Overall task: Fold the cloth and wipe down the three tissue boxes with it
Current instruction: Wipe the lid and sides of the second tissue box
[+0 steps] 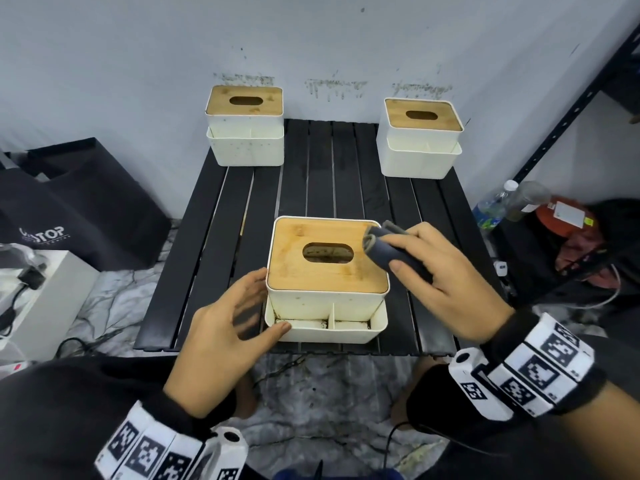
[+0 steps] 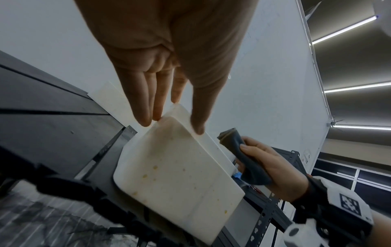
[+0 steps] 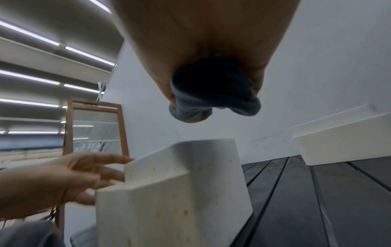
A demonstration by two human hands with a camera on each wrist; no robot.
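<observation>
A white tissue box [image 1: 322, 303] with a bamboo lid stands at the front of the black slatted table [image 1: 214, 209]. My right hand [image 1: 433, 268] grips a folded dark blue cloth [image 1: 384, 249] over the lid's right edge. The cloth [image 2: 243, 155] [image 3: 211, 100] is bunched in its fingers. My left hand [image 1: 239, 310] is open, fingers straight against the box's left side [image 2: 169, 167], thumb at the front tray corner. Two more tissue boxes stand at the back left [image 1: 245, 126] and back right [image 1: 420, 138].
A black bag [image 1: 79, 209] and a white box [image 1: 45, 296] sit on the floor at the left. A dark metal rack [image 1: 568, 109] with bottles [image 1: 498, 206] and a red item stands at the right. A white wall lies behind the table.
</observation>
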